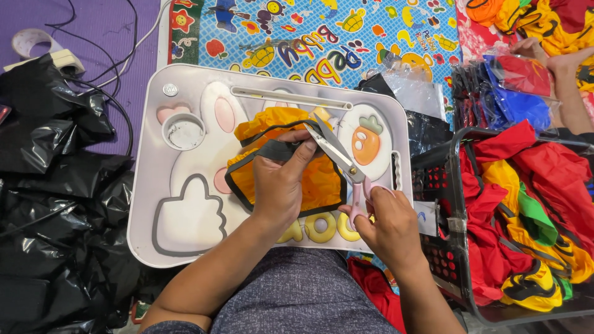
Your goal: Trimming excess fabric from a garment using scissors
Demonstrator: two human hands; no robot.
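On a lap tray (185, 241), the left hand (279, 185) pinches an orange cloth's black strap (272, 150) while the right hand (387, 226) grips open scissors (337, 154) at it, uncut so far.

Purple floor mat (105, 37) left, cartoon play mat (346, 31) ahead; black plastic bags (55, 204) piled left, black basket (445, 185) of coloured fabric right.

A home floor used as a small sewing workspace. A cartoon-printed children's play mat (346, 37) covers the floor, with a purple mat (93, 25) to its left. On it sits a rabbit-patterned lap tray (185, 204); black plastic bags (55, 204) lie left of the tray, and a basket (445, 204) of bright fabric pieces stands to its right.
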